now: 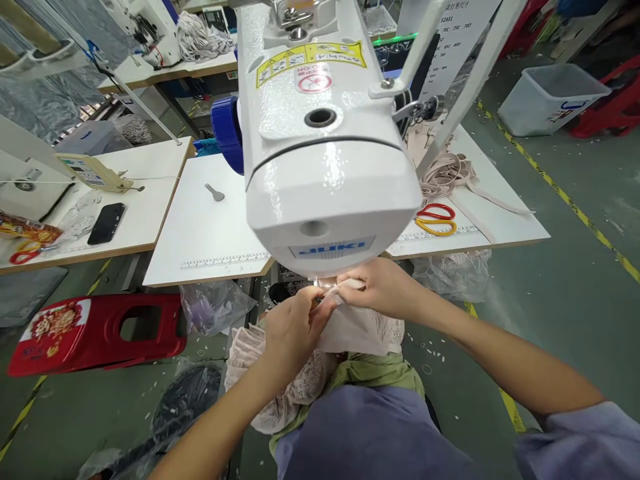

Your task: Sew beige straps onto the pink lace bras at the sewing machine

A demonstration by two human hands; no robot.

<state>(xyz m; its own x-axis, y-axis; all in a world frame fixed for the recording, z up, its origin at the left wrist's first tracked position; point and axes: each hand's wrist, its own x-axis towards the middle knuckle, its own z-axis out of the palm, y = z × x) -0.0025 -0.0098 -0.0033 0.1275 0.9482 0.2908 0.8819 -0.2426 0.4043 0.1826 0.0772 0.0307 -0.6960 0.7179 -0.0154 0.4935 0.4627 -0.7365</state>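
Note:
Both my hands are closed on a pale pink fabric piece [345, 327] just under the head of a white sewing machine [330, 193]. My left hand [295, 320] pinches its left edge between thumb and fingers. Close beside it, my right hand [383, 287] grips a folded part of the same fabric. The machine head hides the needle and presser foot. Below, the fabric hangs over my lap, with pale lace pieces [300, 393] bunched there on a green cloth [375, 371].
Scissors [436, 220] and coiled pinkish strips [447, 173] lie on the white table [500, 207] at right. A small grey metal tool [215, 193] rests on the left tabletop. A red stool [100, 333] stands at left, a clear bin [553, 100] at far right.

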